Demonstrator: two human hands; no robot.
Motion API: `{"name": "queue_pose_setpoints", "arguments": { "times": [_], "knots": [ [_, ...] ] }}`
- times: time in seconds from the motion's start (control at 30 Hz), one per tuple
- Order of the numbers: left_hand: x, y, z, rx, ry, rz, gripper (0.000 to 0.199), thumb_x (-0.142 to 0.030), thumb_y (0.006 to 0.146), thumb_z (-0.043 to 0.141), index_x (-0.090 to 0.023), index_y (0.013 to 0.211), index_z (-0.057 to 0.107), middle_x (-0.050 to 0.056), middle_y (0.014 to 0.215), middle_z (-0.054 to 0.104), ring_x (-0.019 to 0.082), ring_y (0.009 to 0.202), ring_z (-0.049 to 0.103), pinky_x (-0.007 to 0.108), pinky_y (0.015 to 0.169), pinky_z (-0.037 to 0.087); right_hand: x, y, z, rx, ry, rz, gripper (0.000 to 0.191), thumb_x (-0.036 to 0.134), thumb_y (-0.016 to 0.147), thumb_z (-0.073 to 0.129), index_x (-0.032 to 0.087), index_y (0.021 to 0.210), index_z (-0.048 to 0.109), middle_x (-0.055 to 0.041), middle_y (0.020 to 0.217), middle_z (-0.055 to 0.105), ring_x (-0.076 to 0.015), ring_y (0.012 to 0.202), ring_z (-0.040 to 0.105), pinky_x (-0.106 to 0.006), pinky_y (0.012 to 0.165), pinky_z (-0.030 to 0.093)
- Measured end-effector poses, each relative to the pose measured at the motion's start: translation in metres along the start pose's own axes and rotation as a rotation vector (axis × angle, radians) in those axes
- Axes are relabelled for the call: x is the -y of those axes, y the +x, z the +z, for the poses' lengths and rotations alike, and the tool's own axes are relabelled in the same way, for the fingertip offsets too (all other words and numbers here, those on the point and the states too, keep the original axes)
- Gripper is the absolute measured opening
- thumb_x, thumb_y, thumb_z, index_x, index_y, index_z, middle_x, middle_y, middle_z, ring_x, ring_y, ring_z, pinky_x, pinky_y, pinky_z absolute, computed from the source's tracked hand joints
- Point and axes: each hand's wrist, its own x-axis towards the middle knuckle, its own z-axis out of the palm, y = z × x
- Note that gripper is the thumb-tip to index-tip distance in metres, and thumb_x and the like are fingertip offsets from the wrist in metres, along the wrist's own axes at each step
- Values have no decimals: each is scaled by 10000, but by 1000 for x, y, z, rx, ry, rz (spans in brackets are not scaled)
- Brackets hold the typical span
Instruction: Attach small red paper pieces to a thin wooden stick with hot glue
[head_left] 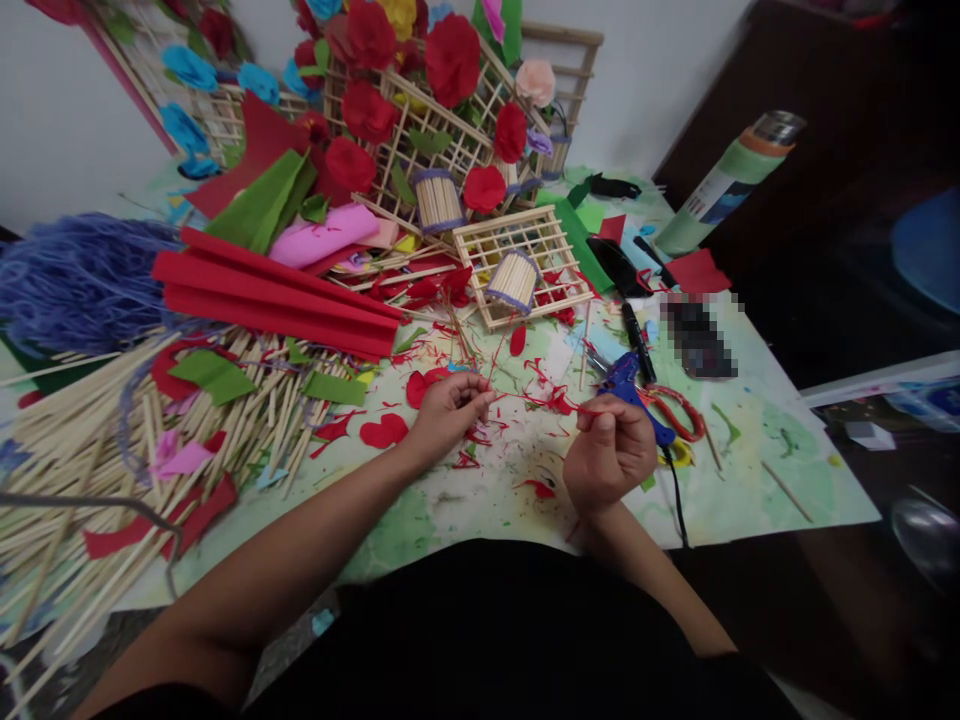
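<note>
My left hand (pixel 450 415) is closed in a pinch near the middle of the table, with a thin red strand (pixel 525 398) at its fingertips. The strand stretches across to my right hand (pixel 609 452), whose curled fingers and thumb pinch its other end. Red paper petals (pixel 383 431) and small red scraps lie beside and beneath both hands. Just beyond my right hand are a blue glue gun (pixel 626 385) and orange-handled scissors (pixel 679 412). A small bamboo lattice (pixel 551 245) with a stick basket (pixel 514 280) on it lies ahead of my hands.
Bamboo sticks (pixel 97 460), a purple yarn heap (pixel 82 280) and folded red paper (pixel 277 295) cover the left side. Lattices with paper flowers (pixel 370 110) lean against the back wall. A green bottle (pixel 720 190) stands at the back right, near a pixelated dark object (pixel 701 340).
</note>
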Motion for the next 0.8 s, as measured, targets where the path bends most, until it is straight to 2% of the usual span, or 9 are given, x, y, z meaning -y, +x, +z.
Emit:
{"name": "queue_pose_setpoints", "arguments": {
  "times": [0.13, 0.2, 0.27, 0.33, 0.37, 0.47, 0.57, 0.67, 0.8],
  "knots": [
    [-2, 0, -1, -30, -20, 5, 215, -328, 729, 663, -154, 780, 547, -36, 546, 556, 69, 472, 495, 179, 427, 353, -1, 1, -2, 5, -70, -10, 78, 184, 813, 509, 209, 764, 564, 16, 607, 490, -119, 545, 463, -274, 522, 375],
    [-2, 1, -2, -39, -21, 9, 215, -337, 739, 655, -154, 781, 549, -36, 536, 555, 64, 458, 480, 176, 416, 340, -1, 2, -6, 55, -189, -28, 131, 216, 833, 473, 212, 740, 565, -9, 663, 520, -153, 632, 522, -328, 605, 426],
    [-2, 1, -3, -40, -24, 7, 214, -339, 745, 652, -155, 784, 549, -36, 536, 557, 60, 447, 468, 173, 409, 332, 0, 2, -12, 79, -346, -65, 206, 267, 855, 427, 205, 745, 589, -67, 867, 569, -214, 824, 567, -411, 733, 442],
    [-1, 0, -3, -20, -25, 6, 212, -335, 745, 656, -156, 784, 550, -34, 543, 558, 60, 452, 473, 171, 411, 336, 2, 2, -16, 88, -484, -139, 237, 315, 858, 422, 200, 804, 622, -106, 1106, 523, -284, 1023, 525, -470, 827, 414],
    [0, 0, -2, -2, -23, 6, 211, -332, 742, 660, -156, 782, 551, -33, 548, 559, 62, 462, 481, 169, 417, 343, 3, 1, -18, 126, -527, -190, 216, 323, 848, 450, 205, 851, 631, -108, 1160, 501, -304, 1075, 500, -480, 848, 404],
    [1, -3, 0, 77, -18, -22, 215, -332, 730, 675, -156, 776, 559, -30, 565, 560, 72, 487, 513, 176, 445, 386, 4, -3, -16, 428, -600, -283, 197, 279, 804, 562, 230, 988, 614, -94, 1095, 579, -290, 1046, 525, -466, 867, 405],
    [0, -5, 4, 147, -34, -71, 232, -347, 719, 683, -154, 778, 570, -25, 596, 573, 76, 493, 528, 191, 468, 423, 0, -8, -8, 710, -659, -181, 222, 251, 825, 570, 206, 1041, 594, -79, 962, 658, -236, 898, 568, -413, 809, 437],
    [-3, -6, 6, 186, -47, -92, 255, -365, 710, 689, -149, 775, 571, -22, 582, 583, 70, 477, 521, 178, 450, 403, -4, -11, -3, 774, -675, -82, 157, 249, 870, 525, 180, 973, 623, -63, 800, 667, -199, 751, 557, -353, 695, 441],
    [-5, -6, 6, 183, -81, -144, 292, -393, 698, 700, -152, 767, 550, -28, 530, 583, 59, 420, 487, 166, 407, 355, -5, -10, -5, 718, -629, 10, 135, 234, 870, 525, 187, 827, 644, -36, 700, 644, -170, 674, 547, -310, 646, 425]
  ]
}}
